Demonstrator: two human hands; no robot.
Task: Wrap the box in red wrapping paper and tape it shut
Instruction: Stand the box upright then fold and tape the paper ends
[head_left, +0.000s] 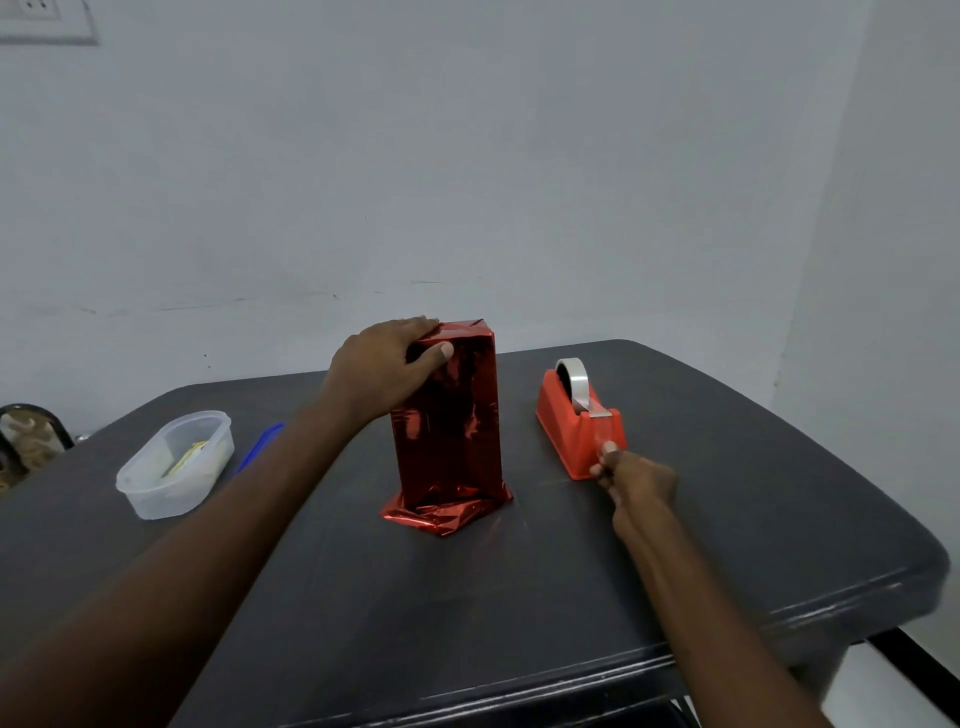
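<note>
Upright box (447, 415) in red paper on the desk (519, 597), left hand (384, 364) gripping its top, right hand (631, 480) beside the box pinching tape (602, 434) at the dispenser (576, 421)

Non-task items in view

A dark tabletop (519, 597) with rounded corners stands against a pale wall (467, 156). At 9 o'clock on the tabletop sits a clear plastic container (174, 464), lidless, holding pale and yellowish contents that cannot be identified. Just beside it, toward 3 o'clock, lies a blue object (261, 445), partly hidden. A wall socket plate (47, 21) is mounted at 11 o'clock. A dark-framed object (28, 441) shows at the 9 o'clock frame edge.
</note>
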